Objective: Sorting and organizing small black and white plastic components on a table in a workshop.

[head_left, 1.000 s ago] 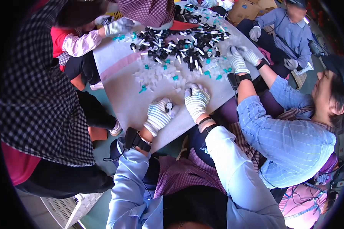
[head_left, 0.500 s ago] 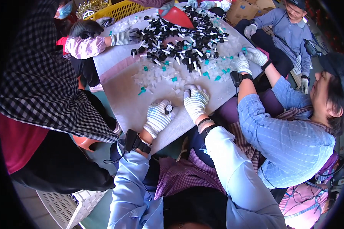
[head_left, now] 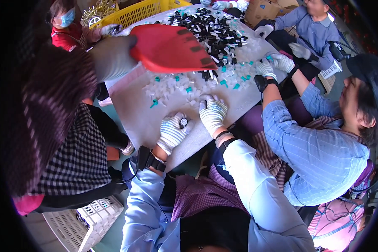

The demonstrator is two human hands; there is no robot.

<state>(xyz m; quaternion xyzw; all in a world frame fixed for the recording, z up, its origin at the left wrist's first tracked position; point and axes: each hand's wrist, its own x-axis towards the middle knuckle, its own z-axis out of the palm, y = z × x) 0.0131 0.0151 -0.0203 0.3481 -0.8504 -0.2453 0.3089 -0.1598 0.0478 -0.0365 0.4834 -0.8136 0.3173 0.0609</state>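
My left hand [head_left: 172, 133], in a white striped glove with grey fingertips, is closed around a small dark plastic fitting [head_left: 184, 122] with a round white top. It rests near the table's front edge. To its right, my right hand [head_left: 213, 113], gloved alike, lies on the table with its fingers curled down at the near edge of the translucent plastic pieces [head_left: 168, 87]. What its fingertips hold, if anything, is hidden. Several teal plastic pieces [head_left: 154, 103] lie scattered among the translucent ones. A pile of black fittings with white stems [head_left: 216, 35] spreads behind them.
From the left, a co-worker's gloved arm [head_left: 113, 59] extends a red scoop [head_left: 168, 48] over the table [head_left: 132, 122]. At the right, another person's gloved hands [head_left: 277, 65] handle small pieces. A yellow crate [head_left: 134, 12] stands at the far side, a white crate [head_left: 98, 220] at lower left.
The red scoop has swung left and nearer, over the left part of the pile, blurring the co-worker's arm and body. Fewer black fittings show at the pile's near left. My hands have barely moved.
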